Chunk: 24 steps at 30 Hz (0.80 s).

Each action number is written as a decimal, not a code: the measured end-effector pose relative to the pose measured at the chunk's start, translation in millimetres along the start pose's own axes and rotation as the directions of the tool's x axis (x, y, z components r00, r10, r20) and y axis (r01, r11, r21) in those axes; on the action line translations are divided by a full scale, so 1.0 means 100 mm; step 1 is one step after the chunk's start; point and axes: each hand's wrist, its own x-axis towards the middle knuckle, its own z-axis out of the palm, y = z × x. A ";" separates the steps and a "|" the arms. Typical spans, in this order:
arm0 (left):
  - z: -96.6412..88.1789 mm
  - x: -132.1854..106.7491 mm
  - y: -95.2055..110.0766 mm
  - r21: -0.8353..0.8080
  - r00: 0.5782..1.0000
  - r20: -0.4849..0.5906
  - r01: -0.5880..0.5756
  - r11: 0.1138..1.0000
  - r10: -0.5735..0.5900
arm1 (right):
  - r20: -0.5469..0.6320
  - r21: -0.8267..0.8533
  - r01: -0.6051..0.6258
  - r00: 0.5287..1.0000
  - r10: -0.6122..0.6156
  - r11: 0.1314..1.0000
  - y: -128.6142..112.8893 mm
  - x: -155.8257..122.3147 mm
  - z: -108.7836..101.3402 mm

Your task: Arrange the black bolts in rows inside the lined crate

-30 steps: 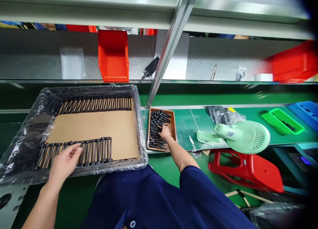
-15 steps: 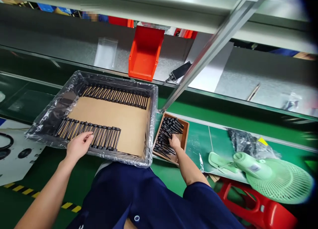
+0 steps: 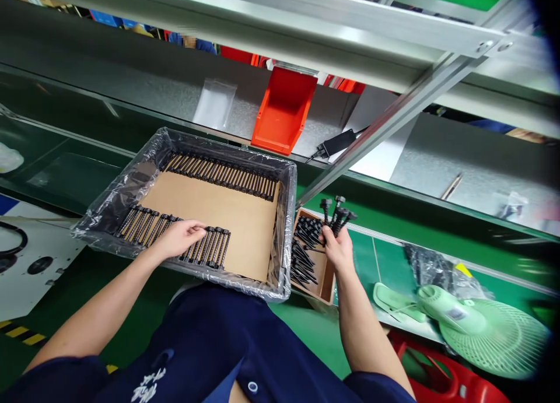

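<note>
A plastic-lined tray (image 3: 286, 216) holds a cardboard sheet with two rows of black bolts. My left hand (image 3: 179, 238) lies on the near row of bolts (image 3: 210, 246), fingers bent over them. My right hand (image 3: 336, 245) is raised above a small brown box (image 3: 327, 272) of loose black bolts and grips a bunch of black bolts (image 3: 336, 213) upright, heads up. The far row of bolts (image 3: 223, 174) runs along the tray's back wall.
An orange bin (image 3: 283, 111) and a black power adapter (image 3: 341, 143) sit on the metal shelf behind. A slanted aluminium post (image 3: 394, 123) rises right of the tray. A green fan (image 3: 481, 327) lies on a red stool (image 3: 437, 374) at the lower right.
My right hand has lifted out of the brown box with a bunch of bolts. My left hand slid right along the near row. The camera view swung left.
</note>
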 end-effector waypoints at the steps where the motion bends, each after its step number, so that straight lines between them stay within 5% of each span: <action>1: 0.04 0.06 0.06 -0.049 0.998 0.049 -0.036 0.998 0.038 | 0.065 0.044 0.054 0.996 -0.057 0.998 -0.28 -0.07 0.06; 4: 0.18 0.23 0.25 -0.240 0.973 0.175 -0.108 0.965 0.152 | 0.319 0.238 0.090 0.933 -0.165 0.967 -1.03 -0.36 0.43; 6: 0.24 0.30 0.35 -0.406 0.945 0.215 -0.142 0.903 0.245 | 0.508 0.341 0.032 0.835 -0.212 0.940 -1.38 -0.58 0.78; 9: 0.26 0.35 0.39 -0.647 0.910 0.259 -0.085 0.758 0.324 | 0.697 0.420 -0.059 0.659 -0.281 0.906 -1.68 -0.86 1.34; 11: 0.22 0.36 0.34 -0.721 0.928 0.277 0.029 0.692 0.249 | 0.738 0.433 -0.091 0.608 -0.295 0.897 -1.79 -0.98 1.67; 16: -0.01 0.40 0.08 -0.751 0.971 0.234 0.142 0.645 0.058 | 0.740 0.424 -0.080 0.604 -0.294 0.902 -1.90 -1.02 2.16; 20: -0.17 0.49 -0.11 -0.822 0.991 0.122 0.073 0.564 0.050 | 0.688 0.351 0.154 0.627 -0.365 0.924 -1.96 -0.90 2.26; 24: -0.26 0.59 -0.21 -0.842 0.996 0.084 0.057 0.536 0.025 | 0.697 0.243 0.200 0.645 -0.314 0.949 -2.00 -0.85 2.34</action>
